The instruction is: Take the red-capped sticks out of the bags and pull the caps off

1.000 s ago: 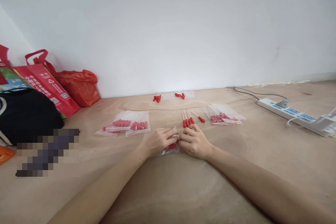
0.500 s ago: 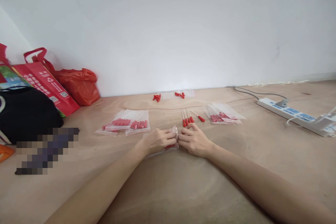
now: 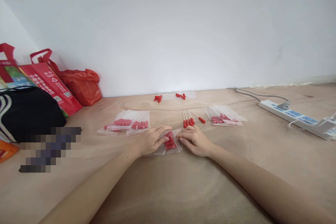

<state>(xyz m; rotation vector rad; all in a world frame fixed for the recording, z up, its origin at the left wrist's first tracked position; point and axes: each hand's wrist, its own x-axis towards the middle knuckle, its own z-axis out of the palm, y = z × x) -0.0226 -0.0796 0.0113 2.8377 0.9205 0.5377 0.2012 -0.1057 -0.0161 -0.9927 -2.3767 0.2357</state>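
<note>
A clear zip bag [image 3: 173, 149] lies on the worktop [image 3: 168, 189] between the two hands, its long axis running left to right and its zip edge facing right. The red bulbs [image 3: 170, 140] inside it are stacked at the zip end, each lying roughly crosswise to the person. The left hand [image 3: 152, 140] rests over the bag's left part, thumb and fingers apart with red showing between them. The right hand [image 3: 196, 141] has its fingertips at the zip edge; whether they pinch it I cannot tell.

Just beyond the right hand lie loose droppers [image 3: 188, 123], bulbs toward the person and pale stems toward the wall [image 3: 170, 31], one slanting away. The left pile of bags [image 3: 123, 118] and the right pile of bags [image 3: 224, 114] hold more red-bulbed droppers. Near the wall is another clear bag [image 3: 168, 95] with small red pieces [image 3: 158, 98] by it. A white power strip [image 3: 294, 113] sits far right; a black bag [image 3: 31, 112] and red shopping bags [image 3: 84, 85] stand left
</note>
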